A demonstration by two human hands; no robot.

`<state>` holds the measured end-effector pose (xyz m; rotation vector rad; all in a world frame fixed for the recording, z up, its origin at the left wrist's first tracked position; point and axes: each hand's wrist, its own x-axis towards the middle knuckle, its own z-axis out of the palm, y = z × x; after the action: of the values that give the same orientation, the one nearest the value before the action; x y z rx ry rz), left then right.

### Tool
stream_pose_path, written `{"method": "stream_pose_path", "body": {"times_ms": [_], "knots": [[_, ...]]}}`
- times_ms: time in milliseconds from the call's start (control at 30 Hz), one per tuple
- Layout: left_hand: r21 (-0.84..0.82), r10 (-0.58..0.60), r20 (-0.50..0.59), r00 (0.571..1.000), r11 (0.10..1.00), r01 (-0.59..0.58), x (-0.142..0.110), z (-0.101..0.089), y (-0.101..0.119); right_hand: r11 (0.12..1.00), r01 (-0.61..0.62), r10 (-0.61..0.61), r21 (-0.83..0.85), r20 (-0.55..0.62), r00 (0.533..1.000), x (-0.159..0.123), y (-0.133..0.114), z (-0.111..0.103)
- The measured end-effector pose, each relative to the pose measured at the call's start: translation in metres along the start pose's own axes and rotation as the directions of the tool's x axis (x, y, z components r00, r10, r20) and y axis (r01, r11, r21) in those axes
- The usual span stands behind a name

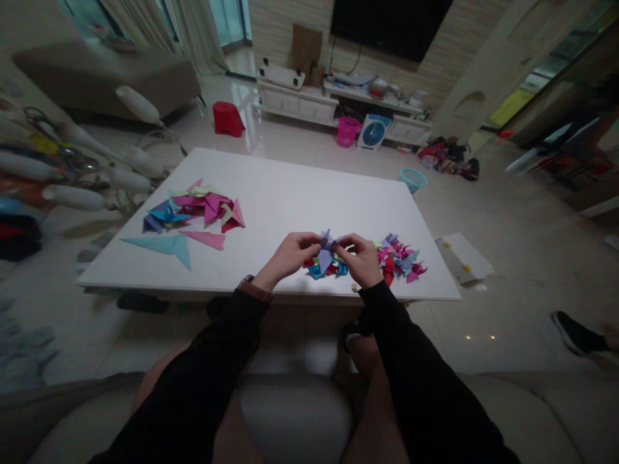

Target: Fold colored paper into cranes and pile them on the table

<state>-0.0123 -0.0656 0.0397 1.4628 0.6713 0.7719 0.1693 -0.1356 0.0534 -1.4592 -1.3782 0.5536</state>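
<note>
Between my two hands is a purple folded-paper flower (327, 256) with pointed petals, held just above the near part of the white table (300, 193). My left hand (293, 254) pinches it from the left, thumb against fingers. From the other side my right hand (360, 258) pinches it too. Under and behind the hands lie small folded-paper pieces in blue, red and green (316, 271), partly hidden. Right of my right hand spreads a pile of pink, red, purple and blue folded-paper pieces (401, 258).
At the table's left lies a heap of larger folded papers (207, 205), with a light-blue folded paper (167, 246) and a pink one (206, 240) in front. Beyond stand a red stool (228, 119), a pink bin (347, 132) and a blue basket (413, 179). Someone's shoe (573, 332) shows at right.
</note>
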Motion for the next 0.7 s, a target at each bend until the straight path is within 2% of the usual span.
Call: {"method": "stream_pose_path", "body": {"times_ms": [700], "knots": [[-0.008,0.004,0.023,1.0,1.0,-0.003,-0.0009,0.0002,0.0015,1.0,-0.018,0.018,-0.014,0.033,0.999,-0.0015,-0.0006,0.0013]]}}
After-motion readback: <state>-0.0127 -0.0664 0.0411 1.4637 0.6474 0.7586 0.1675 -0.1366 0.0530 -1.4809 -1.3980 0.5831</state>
